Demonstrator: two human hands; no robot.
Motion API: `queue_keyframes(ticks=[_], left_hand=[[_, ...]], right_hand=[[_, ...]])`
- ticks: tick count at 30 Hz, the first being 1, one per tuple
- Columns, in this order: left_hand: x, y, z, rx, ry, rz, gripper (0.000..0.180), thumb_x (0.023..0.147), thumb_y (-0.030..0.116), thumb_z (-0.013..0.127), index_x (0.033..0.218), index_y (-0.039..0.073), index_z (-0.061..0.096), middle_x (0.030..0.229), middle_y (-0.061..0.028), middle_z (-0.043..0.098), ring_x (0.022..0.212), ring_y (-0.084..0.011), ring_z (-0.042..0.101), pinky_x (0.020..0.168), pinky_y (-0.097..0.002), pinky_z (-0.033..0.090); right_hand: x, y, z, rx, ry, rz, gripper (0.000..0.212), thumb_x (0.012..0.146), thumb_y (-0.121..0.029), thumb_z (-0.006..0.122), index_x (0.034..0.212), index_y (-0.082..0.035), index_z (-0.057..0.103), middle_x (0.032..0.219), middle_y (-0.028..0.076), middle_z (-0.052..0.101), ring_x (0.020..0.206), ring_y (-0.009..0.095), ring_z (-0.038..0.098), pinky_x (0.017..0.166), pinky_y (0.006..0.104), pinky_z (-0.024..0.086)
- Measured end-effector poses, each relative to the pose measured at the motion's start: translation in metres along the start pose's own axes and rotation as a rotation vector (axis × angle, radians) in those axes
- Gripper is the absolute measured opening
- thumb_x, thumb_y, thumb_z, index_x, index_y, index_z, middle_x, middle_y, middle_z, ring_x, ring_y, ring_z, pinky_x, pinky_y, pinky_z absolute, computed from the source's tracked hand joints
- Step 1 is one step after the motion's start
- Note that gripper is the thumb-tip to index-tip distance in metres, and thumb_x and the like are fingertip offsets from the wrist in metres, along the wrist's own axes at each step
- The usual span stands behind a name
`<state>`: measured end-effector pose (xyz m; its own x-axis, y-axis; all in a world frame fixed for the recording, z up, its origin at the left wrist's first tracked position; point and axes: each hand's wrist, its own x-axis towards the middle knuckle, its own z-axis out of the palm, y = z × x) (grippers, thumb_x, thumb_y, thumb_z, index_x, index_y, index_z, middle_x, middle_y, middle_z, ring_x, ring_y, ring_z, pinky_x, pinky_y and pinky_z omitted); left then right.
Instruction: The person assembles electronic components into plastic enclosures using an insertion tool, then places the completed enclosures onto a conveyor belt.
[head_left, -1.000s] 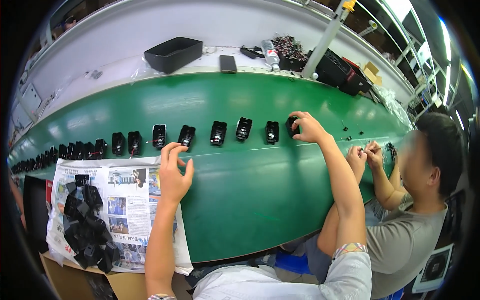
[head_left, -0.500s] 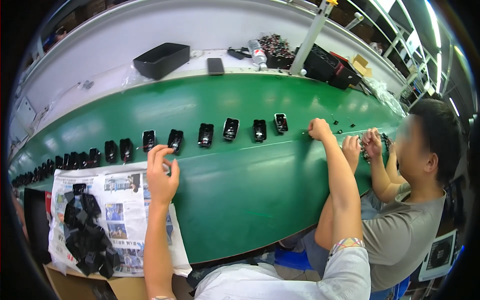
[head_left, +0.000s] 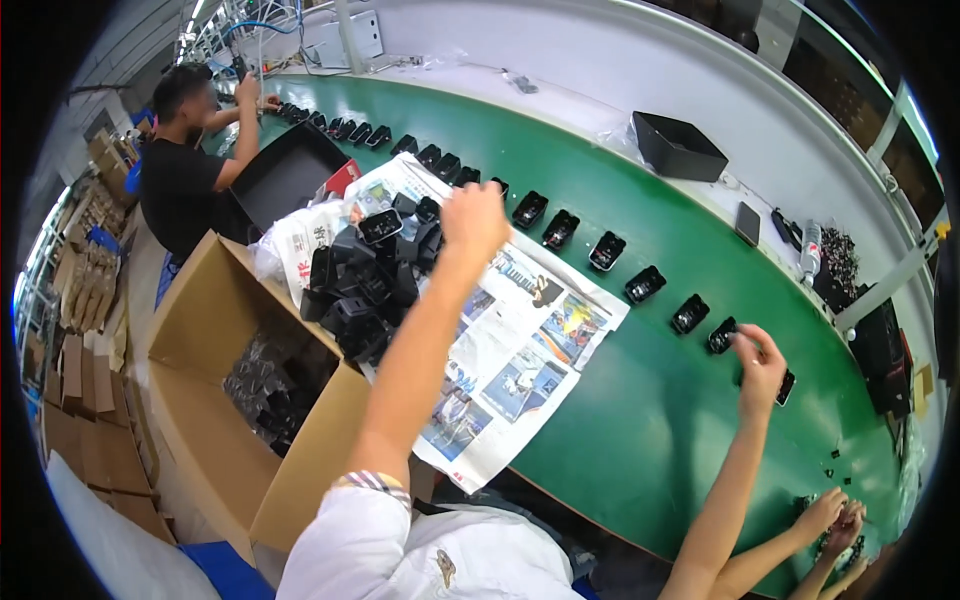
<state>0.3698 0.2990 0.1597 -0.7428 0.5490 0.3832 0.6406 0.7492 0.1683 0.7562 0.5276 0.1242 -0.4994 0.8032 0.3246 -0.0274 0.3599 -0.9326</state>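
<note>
My left hand is above the far edge of the newspaper, beside a heap of black plastic casings. Its fingers curl downward and their tips are hidden, so what they hold cannot be made out. Over on the right, my right hand has thumb and fingers drawn together at the near end of a black casing. Anything in that pinch is too small to name. Another casing is partly hidden behind this hand. Several open black casings stand in a spaced row along the green table.
Newspaper covers the table's near edge, beside an open cardboard box with black parts inside. A black bin sits on the back ledge. One co-worker is at far left; other people's hands are at lower right.
The view has swung left, bringing the cardboard box and the far co-worker in. My left hand has gone from the casing row to beside the heap, and its fingers have curled.
</note>
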Motion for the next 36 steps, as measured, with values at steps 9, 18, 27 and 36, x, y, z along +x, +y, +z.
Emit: queue_keyframes(ticks=[9,18,27,36], left_hand=[[-0.011,-0.056,0.007,0.518,-0.487,0.217,0.041,0.07,0.017,0.075,0.109,0.006,0.067,0.117,-0.0151,0.061,0.115,-0.032,0.054,0.091,-0.0422,0.043],[-0.047,-0.017,0.021,0.359,-0.632,0.494,0.047,0.07,0.015,0.074,0.114,0.002,0.062,0.122,-0.0202,0.053,0.112,-0.0411,0.052,0.086,-0.0458,0.052],[-0.056,-0.019,0.024,0.324,-0.22,0.442,0.05,0.069,0.008,0.071,0.115,0.003,0.055,0.123,-0.0214,0.047,0.11,-0.044,0.052,0.085,-0.0463,0.052],[-0.065,0.016,0.009,-0.07,-0.394,0.366,0.045,0.073,0.009,0.074,0.114,0.001,0.058,0.109,-0.0175,0.058,0.098,-0.0298,0.064,0.084,-0.0381,0.053]], right_hand=[[-0.017,-0.043,0.089,0.214,-0.291,0.046,0.016,0.085,-0.009,0.071,0.096,0.002,0.068,0.093,0.004,0.065,0.082,0.01,0.062,0.075,0.0235,0.05],[-0.027,-0.064,0.093,0.337,-0.404,-0.029,0.012,0.084,-0.001,0.07,0.094,0.004,0.066,0.097,0.006,0.063,0.084,0.01,0.059,0.077,0.0217,0.048],[-0.024,-0.068,0.074,0.291,-0.365,-0.059,0.012,0.084,-0.001,0.07,0.094,0.004,0.066,0.095,0.006,0.063,0.083,0.01,0.059,0.076,0.0219,0.048],[-0.029,-0.075,0.079,0.362,-0.393,-0.033,0.012,0.084,-0.001,0.07,0.095,0.004,0.068,0.101,0.009,0.066,0.085,0.011,0.062,0.075,0.0226,0.05]])
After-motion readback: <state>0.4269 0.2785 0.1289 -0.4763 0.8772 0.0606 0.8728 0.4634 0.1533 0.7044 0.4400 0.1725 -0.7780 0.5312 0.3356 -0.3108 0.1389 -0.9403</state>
